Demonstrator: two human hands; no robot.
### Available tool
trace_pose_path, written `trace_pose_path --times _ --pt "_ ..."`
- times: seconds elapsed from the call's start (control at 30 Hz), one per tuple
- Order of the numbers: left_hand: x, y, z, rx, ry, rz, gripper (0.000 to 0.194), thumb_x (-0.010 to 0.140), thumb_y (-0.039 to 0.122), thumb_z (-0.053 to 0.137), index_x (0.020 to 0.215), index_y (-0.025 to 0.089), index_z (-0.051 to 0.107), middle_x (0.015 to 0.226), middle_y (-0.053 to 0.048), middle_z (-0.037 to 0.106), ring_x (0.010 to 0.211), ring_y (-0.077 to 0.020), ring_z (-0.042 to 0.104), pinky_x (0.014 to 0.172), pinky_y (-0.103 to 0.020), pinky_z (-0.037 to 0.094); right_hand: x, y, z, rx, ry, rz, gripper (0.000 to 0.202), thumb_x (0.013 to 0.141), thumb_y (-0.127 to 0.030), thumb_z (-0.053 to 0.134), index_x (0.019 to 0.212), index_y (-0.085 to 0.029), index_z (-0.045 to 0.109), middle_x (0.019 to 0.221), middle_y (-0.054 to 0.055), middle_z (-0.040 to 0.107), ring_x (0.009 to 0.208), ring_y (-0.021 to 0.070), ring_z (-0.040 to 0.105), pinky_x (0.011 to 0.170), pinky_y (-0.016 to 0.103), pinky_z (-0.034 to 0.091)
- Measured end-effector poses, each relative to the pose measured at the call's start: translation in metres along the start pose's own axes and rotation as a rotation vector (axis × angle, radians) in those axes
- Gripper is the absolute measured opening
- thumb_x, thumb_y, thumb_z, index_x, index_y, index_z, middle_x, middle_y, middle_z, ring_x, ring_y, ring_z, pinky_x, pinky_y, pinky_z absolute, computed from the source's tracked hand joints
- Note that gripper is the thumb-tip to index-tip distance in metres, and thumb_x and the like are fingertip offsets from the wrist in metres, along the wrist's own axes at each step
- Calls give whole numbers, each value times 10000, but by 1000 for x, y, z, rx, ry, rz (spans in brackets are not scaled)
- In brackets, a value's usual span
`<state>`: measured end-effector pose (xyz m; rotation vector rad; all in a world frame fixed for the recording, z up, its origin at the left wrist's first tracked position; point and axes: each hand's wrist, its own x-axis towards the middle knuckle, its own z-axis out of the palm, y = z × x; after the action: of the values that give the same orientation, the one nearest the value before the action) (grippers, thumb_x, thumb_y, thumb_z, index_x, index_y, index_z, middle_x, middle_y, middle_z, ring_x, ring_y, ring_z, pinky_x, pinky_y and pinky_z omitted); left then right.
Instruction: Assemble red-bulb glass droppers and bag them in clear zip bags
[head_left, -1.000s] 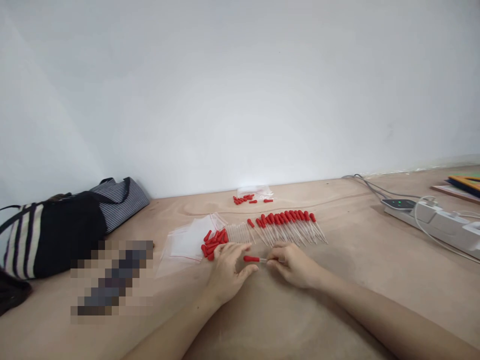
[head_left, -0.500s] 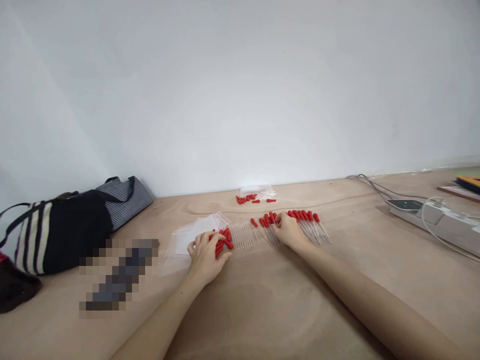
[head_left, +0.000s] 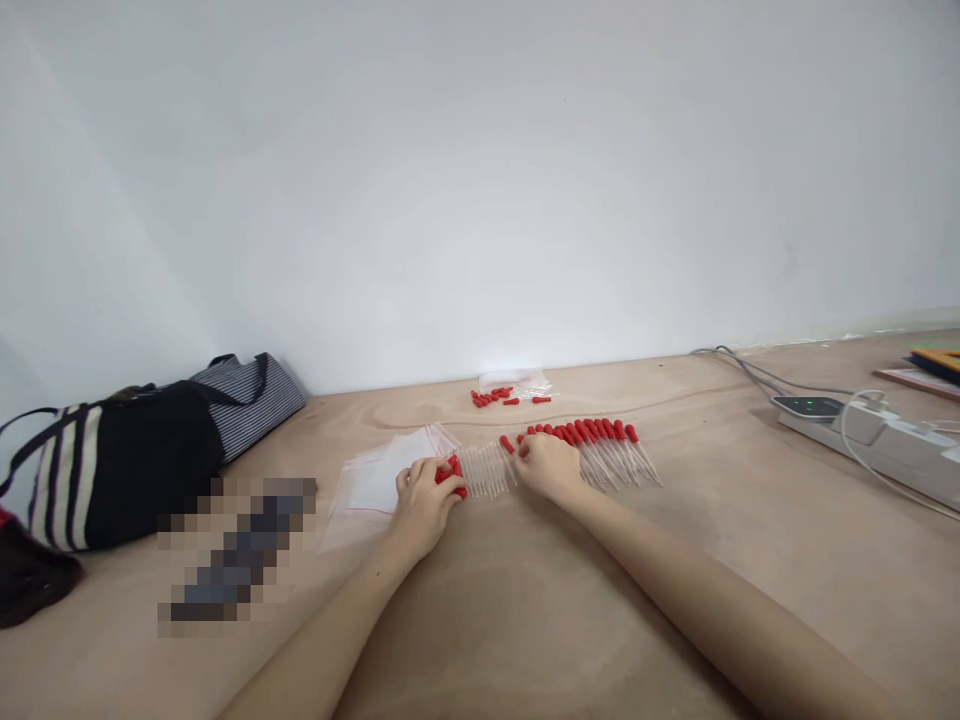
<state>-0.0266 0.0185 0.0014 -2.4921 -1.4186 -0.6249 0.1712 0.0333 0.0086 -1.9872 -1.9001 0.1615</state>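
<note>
My left hand [head_left: 426, 500] rests with bent, spread fingers over a small pile of red rubber bulbs [head_left: 453, 474], at the edge of the clear plastic bags. Right of the pile lies a row of bare clear tubes [head_left: 484, 470]. My right hand [head_left: 547, 464] is closed at the left end of a row of red-capped droppers [head_left: 609, 432]; its fingertips are close to a single dropper [head_left: 507, 444], and what they pinch is too hidden to name. The capped droppers lie side by side with their tips toward me.
Farther back lie loose red bulbs [head_left: 491, 397] and a small clear bag [head_left: 517, 380]. Plastic bags [head_left: 375, 480] lie left of my left hand. A black striped bag [head_left: 150, 460] stands at the left. At the right are a power strip [head_left: 885, 450], cables and a black device [head_left: 808, 407].
My right hand has moved left along the capped droppers, uncovering more red bulbs to its right. My left hand has shifted slightly right over the bulb pile.
</note>
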Motion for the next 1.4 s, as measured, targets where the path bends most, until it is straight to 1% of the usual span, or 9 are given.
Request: trace_pose_path --times 0.17,0.3,0.5,0.63,0.73,0.87,0.97,1.1,1.4 --pt "-1 9 -9 -261 47 126 186 813 135 415 862 206 579 905 -58 524 880 -198 467 786 -338 385 6 -18 6 -54 -58 43 236 753 -244 459 880 -137 626 906 139 642 823 230 604 645 290 410" --pt "-8 20 -15 -457 -142 247 227 843 125 335 915 204 535 948 -51 544 878 -153 514 776 -254 411 12 -27 10 -64 -96 45 226 754 -192 463 887 -116 629 926 174 635 830 224 610 663 290 417" --pt "-14 26 -20 -439 -348 396 228 837 136 367 946 220 549 1086 -40 547 962 -161 522 825 -264 409 13 -31 6 -62 -108 32 227 774 -201 444 857 -91 624 885 189 637 815 234 611 652 294 417" --pt "-13 28 -17 -502 -296 343 104 761 229 539 858 196 556 1075 -63 556 931 -183 542 820 -294 424 1 -12 -4 -44 -54 -15 275 820 -236 365 915 -69 563 929 196 608 832 247 590 653 306 397" --pt "-13 30 -10 -539 -243 284 53 776 198 512 756 185 560 948 -49 602 833 -160 571 749 -277 450 -15 16 -6 6 -9 -117 217 839 -214 330 908 -105 504 877 135 609 804 204 571 681 285 370" --pt "-15 34 0 -575 -159 169 189 787 144 459 944 187 557 953 -46 618 853 -153 583 765 -281 461 -40 56 0 250 124 -398 158 836 -168 300 834 -153 458 718 65 588 629 163 528 625 280 365" --pt "-16 38 4 -539 -130 64 268 771 159 476 1023 180 564 1088 -81 581 946 -189 571 828 -326 448 -58 72 2 350 168 -477 197 826 -144 321 949 -162 474 831 80 600 745 172 543 685 304 391" --pt "-15 43 4 -513 -154 24 189 782 185 467 876 192 631 1077 -72 589 973 -204 558 848 -344 429 -73 70 -2 392 105 -565 349 799 -68 327 1083 -195 485 929 73 590 824 164 542 731 311 406" --pt "-14 44 3 -610 -129 17 166 824 204 418 859 184 579 842 -29 612 792 -156 557 714 -275 430 -79 54 -2 454 8 -579 269 815 -72 337 962 -186 531 873 61 580 813 161 531 714 306 398"
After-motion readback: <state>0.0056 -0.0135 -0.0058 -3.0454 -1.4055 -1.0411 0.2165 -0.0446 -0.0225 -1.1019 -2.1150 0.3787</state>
